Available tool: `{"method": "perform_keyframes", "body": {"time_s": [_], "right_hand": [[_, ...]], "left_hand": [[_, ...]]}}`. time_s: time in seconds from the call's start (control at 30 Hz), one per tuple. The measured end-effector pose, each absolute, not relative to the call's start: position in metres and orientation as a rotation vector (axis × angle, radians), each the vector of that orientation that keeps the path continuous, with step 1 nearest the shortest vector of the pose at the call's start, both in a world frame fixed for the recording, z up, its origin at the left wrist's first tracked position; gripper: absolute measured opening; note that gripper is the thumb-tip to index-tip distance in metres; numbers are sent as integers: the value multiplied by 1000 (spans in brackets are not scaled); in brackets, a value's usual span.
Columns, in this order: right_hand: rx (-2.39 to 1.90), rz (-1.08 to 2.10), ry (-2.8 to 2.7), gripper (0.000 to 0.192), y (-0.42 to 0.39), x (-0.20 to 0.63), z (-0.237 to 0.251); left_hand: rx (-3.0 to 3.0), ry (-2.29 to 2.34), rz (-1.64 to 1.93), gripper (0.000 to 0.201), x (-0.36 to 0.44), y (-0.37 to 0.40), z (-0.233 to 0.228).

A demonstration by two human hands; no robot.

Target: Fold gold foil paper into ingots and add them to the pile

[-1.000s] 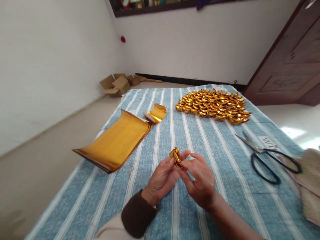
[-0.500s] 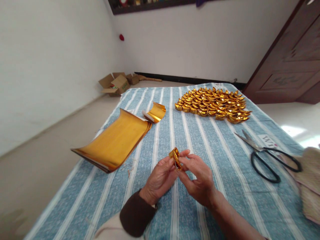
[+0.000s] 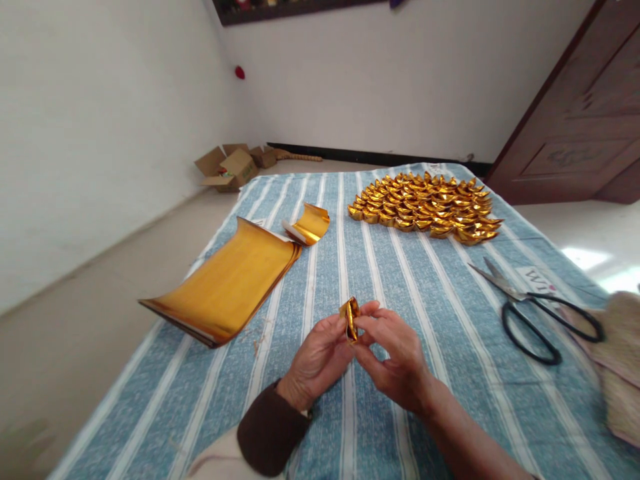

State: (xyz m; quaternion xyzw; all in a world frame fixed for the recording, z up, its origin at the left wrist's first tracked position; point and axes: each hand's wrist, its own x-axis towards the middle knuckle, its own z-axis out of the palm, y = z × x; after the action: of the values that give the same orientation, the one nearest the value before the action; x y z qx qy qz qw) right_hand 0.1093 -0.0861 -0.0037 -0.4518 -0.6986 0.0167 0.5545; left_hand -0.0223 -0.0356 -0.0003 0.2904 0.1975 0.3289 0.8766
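Observation:
Between my two hands is a small folded gold foil paper ingot point(image 3: 351, 319), held above the striped cloth. My left hand point(image 3: 320, 357) pinches it from the left side, thumb in front. On the other side, the fingers of my right hand point(image 3: 395, 353) close on its right edge, the index finger at its opening. A stack of gold foil paper sheets point(image 3: 225, 280) lies to the left, with a smaller curled piece of gold paper point(image 3: 311, 224) behind it. Many finished-looking gold paper ingots point(image 3: 425, 208) sit in packed rows at the far right.
Scissors point(image 3: 520, 297) with black handles lie spread on the right of the blue striped tablecloth point(image 3: 320, 280), near a beige cloth item point(image 3: 623, 367). Open cardboard boxes point(image 3: 233, 167) stand on the floor beyond the far left corner. A brown door point(image 3: 575, 133) is at the right.
The foil piece has turned slightly in my fingers and its opening looks different. My right index finger has shifted a little along its edge. The whole view has moved marginally.

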Motion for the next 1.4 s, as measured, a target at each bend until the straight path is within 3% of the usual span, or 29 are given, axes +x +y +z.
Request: {"method": "perform_keyframes", "body": {"time_s": [0.4, 1.4], "right_hand": [[-1046, 38, -1687, 5, -84, 113, -3], [-998, 85, -1713, 13, -86, 115, -2]], "left_hand": [[603, 427, 646, 26, -24, -35, 1], [608, 460, 651, 26, -24, -37, 0]]}}
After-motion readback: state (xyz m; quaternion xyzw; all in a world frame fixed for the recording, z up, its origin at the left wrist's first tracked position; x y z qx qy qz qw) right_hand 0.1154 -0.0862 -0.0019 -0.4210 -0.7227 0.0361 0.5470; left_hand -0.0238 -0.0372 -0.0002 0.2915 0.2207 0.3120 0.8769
